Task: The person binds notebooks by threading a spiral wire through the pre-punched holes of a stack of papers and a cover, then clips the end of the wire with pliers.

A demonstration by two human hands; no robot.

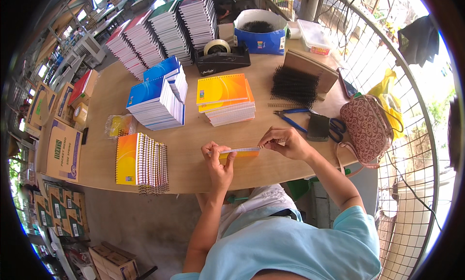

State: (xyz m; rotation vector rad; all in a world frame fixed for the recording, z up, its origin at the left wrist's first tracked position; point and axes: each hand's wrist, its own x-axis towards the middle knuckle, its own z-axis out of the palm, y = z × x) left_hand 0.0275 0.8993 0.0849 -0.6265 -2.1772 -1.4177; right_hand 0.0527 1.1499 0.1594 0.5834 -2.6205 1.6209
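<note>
A notebook point(246, 154) with a yellow-orange cover stands on edge near the table's front, its binding side up. My left hand point(219, 159) grips its left end between thumb and fingers. At the right end, my right hand point(286, 143) pinches a dark spiral wire point(262, 146) by the notebook's corner; most of that wire is hidden by the fingers. Beyond my hands lies a stack of yellow and orange notebooks point(223, 90). Left of them, a row of spiral-bound notebooks point(128, 159) rests at the table edge.
Blue notebooks point(147, 93) and tall notebook stacks point(169, 30) fill the far left. A tape dispenser point(223, 61), blue box point(260, 35) and wooden stand point(310, 69) with black spiral wires point(293, 84) sit farther back. Pliers point(293, 122), scissors point(336, 129) and a patterned bag point(366, 127) lie right.
</note>
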